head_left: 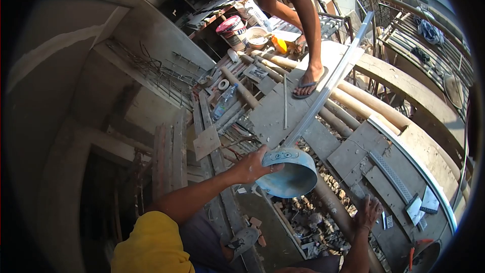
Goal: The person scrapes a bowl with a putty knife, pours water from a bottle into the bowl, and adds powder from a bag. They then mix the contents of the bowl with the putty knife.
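My left hand (255,166) grips the rim of a light blue, dusty tub (290,172), with the thumb over the edge. The tub is tilted, and its hollow inside faces me. On the right, my right hand (369,212) rests on the grey boards (353,159) with its fingers spread and nothing visible in it. Just right of that hand lie a perforated metal strip (389,174) and small cut metal pieces (415,210).
Another person's sandalled foot (310,81) stands on the boards ahead, beside a long metal profile (328,91). Buckets (232,33), a plastic bottle (225,102) and pipes lie farther off. Rubble (323,222) shows in a gap below the tub. A concrete wall rises left.
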Demonstrator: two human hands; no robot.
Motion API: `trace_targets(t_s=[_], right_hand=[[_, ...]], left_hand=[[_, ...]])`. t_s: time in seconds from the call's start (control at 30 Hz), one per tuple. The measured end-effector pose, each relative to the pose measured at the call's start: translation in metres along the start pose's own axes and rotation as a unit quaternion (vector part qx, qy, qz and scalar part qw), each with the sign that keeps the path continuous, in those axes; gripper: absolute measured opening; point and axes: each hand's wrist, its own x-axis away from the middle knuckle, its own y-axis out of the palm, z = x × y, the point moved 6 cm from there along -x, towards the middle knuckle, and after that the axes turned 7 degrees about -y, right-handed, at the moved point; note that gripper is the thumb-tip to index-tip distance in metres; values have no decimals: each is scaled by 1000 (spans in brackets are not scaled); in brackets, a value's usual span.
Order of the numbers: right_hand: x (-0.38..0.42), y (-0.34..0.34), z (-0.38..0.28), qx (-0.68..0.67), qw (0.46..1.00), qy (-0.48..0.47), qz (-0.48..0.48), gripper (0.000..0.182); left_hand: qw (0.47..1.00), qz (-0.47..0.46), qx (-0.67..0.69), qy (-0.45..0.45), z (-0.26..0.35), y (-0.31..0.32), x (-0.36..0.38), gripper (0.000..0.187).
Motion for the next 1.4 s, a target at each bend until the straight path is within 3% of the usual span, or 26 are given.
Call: trace_targets(t_s=[0.33,0.47,0.53,0.77,0.87,0.93,1.07,1.13,1.2,1.27,1.4], right_hand=[[2,0,1,4,999,-15,38,45],[2,-4,-1,0,998,-13,65,44],[0,-14,-5,-3,996,-13,83,42],[11,-64,-17,-48,994,-29,99,28],[10,-70,-9,-47,998,-6,43,30],[21,-70,-2,-34,999,35,17,31],[63,-94,-41,-71,996,-49,32,18],[86,-67,-33,-83,992,50,-82,12],[106,-89,-37,-125,982,141,5,13],[126,-107,-46,-144,975,161,59,13],[181,-104,-70,-200,957,205,45,6]], left_hand=[[996,-4,76,51,18,3,25,82],[980,48,145,127,14,6,44,69],[971,25,188,144,27,-1,64,88],[898,146,368,193,27,-31,95,64],[854,119,471,184,25,-36,81,64],[865,140,457,154,17,-36,67,65],[823,-8,538,182,45,-25,77,77],[829,-8,530,177,40,-21,75,78],[833,-38,533,147,42,-18,84,77],[847,-24,509,153,37,-16,85,75],[871,-17,468,147,27,-9,87,73]])
